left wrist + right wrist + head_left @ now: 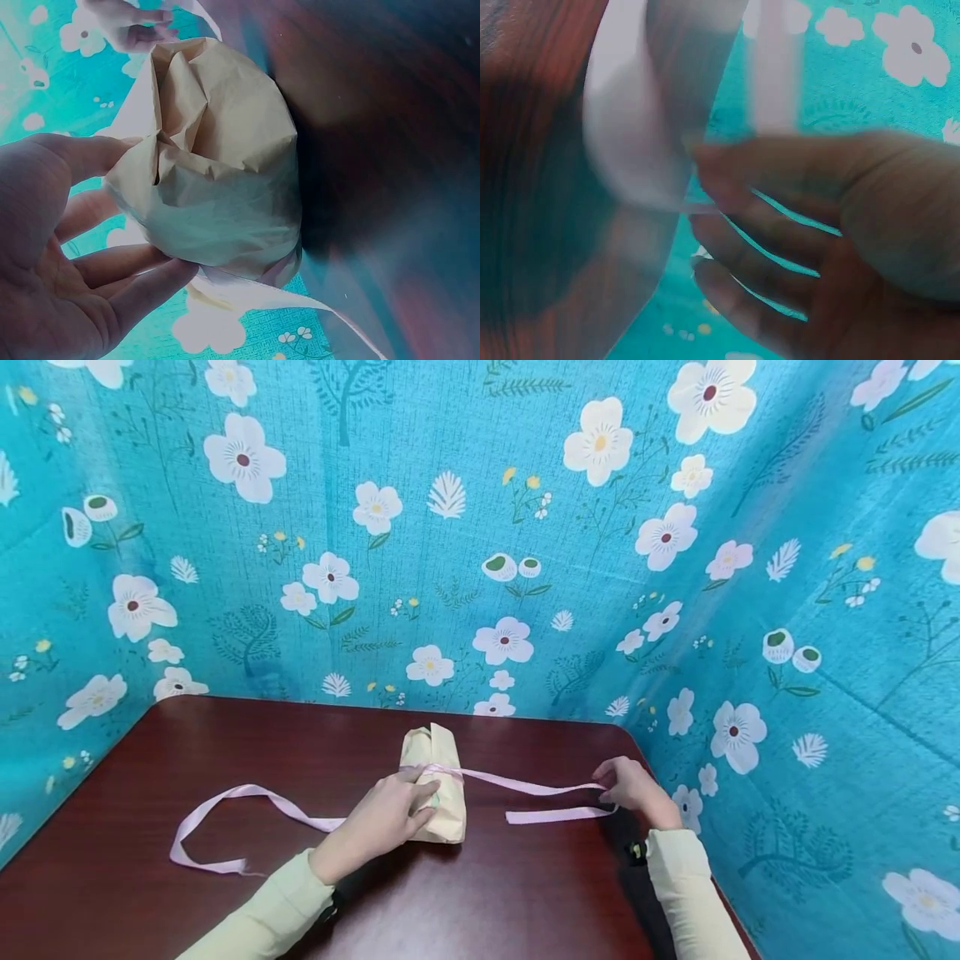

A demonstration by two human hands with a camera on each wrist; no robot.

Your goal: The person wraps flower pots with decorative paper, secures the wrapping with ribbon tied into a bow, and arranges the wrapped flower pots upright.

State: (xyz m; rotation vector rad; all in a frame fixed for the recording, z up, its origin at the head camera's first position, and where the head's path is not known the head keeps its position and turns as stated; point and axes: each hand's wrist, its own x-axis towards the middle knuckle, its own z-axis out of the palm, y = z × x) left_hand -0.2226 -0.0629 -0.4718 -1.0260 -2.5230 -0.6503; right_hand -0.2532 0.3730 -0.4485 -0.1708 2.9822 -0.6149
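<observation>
A parcel in pale brown paper [447,810] lies on the table, a pink ribbon [517,785] passing across its upper half. My left hand [386,814] rests on top of it, its fingertips pressing where the ribbon crosses. In the left wrist view the parcel's folded end [225,135] faces the camera, with thumb and fingers spread along its upper face. Off to the right, my right hand [633,789] pinches the ribbon between thumb and forefinger. From that pinch one stretch runs back to the parcel, and the loose end doubles back toward the left.
The other ribbon tail [225,793] curls on the dark red-brown table [480,902] left of the parcel. A blue flowered cloth [450,552] hangs behind the table and along its right side. The right hand is close to the table's right edge.
</observation>
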